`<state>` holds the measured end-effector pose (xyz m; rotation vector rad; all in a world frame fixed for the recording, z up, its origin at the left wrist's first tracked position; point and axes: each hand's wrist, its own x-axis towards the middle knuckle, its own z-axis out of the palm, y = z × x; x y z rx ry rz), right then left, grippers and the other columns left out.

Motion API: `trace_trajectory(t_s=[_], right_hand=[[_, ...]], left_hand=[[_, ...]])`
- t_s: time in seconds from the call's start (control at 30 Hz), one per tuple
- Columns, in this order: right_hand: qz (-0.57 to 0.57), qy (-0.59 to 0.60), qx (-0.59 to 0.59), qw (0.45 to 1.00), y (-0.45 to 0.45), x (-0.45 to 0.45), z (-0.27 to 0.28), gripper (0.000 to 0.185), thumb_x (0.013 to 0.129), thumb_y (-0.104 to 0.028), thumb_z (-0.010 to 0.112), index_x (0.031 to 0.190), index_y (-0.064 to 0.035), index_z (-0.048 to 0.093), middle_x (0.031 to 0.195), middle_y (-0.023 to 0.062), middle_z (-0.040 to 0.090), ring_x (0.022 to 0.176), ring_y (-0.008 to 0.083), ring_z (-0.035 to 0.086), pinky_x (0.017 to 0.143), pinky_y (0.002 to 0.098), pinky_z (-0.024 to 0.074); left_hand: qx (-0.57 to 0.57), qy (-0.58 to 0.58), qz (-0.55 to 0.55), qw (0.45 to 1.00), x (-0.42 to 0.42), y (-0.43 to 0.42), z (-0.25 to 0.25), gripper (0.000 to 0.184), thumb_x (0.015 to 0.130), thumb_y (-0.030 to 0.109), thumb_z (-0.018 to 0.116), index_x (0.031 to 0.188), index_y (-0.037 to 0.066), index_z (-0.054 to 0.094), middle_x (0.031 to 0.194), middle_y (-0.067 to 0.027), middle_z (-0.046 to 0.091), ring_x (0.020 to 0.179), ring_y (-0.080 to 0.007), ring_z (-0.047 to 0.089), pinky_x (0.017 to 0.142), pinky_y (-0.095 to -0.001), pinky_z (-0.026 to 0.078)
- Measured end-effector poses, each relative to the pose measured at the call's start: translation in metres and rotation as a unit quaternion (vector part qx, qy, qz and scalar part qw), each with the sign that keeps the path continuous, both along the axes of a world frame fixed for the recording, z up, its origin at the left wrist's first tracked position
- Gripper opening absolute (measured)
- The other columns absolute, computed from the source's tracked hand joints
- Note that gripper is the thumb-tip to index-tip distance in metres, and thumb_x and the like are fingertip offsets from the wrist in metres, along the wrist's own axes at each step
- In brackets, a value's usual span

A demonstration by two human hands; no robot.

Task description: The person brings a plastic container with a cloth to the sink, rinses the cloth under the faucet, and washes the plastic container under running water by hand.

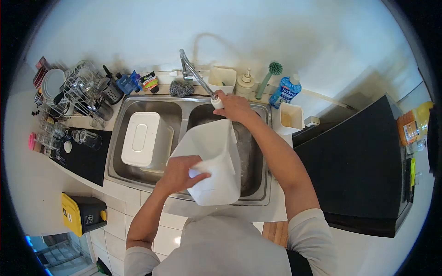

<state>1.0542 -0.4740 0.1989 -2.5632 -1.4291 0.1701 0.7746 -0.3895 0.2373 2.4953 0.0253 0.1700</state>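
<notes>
A white plastic bin [220,184] is tilted over the front of the right sink basin [251,168], its opening toward the faucet. My left hand [182,175] grips the bin's near left rim, thumb on the outside and fingers partly hidden inside. At the back of the basin, my right hand [234,106] is closed around the white spray head [217,102] at the end of the coiled metal faucet hose [195,73]. Whether water runs from it I cannot make out. Another white lidded container [142,138] lies in the left basin.
Behind the sink stand a steel scourer [181,88], a cream soap dispenser [245,84], a green brush [269,78] and a blue soap bottle [285,91]. A dish rack [76,94] is at left, a black-topped appliance [354,165] at right. A yellow-lidded trash bin [73,214] sits below left.
</notes>
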Motion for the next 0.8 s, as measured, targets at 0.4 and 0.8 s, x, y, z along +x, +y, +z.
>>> trace_trajectory(t_s=[0.4, 0.8], right_hand=[[0.038, 0.052, 0.015, 0.998, -0.009, -0.008, 0.023, 0.080, 0.077, -0.045, 0.071, 0.137, -0.0055, 0.035, 0.104, 0.0165, 0.064, 0.098, 0.0347, 0.063, 0.081, 0.0443, 0.0495], [0.021, -0.058, 0.136, 0.989, 0.089, 0.062, 0.008, 0.026, 0.082, -0.019, 0.061, 0.104, -0.0054, 0.063, 0.096, 0.0175, 0.067, 0.095, 0.0342, 0.064, 0.082, 0.0438, 0.0510]], left_hand=[[0.167, 0.058, -0.128, 0.976, 0.004, -0.037, 0.000, 0.028, 0.084, 0.037, 0.063, 0.088, 0.009, 0.056, 0.077, -0.0059, 0.063, 0.075, -0.0259, 0.064, 0.062, -0.0388, 0.051], [0.151, 0.056, -0.144, 0.976, 0.014, -0.039, -0.010, 0.024, 0.086, 0.032, 0.061, 0.093, 0.009, 0.056, 0.078, -0.0061, 0.060, 0.077, -0.0242, 0.063, 0.063, -0.0380, 0.050]])
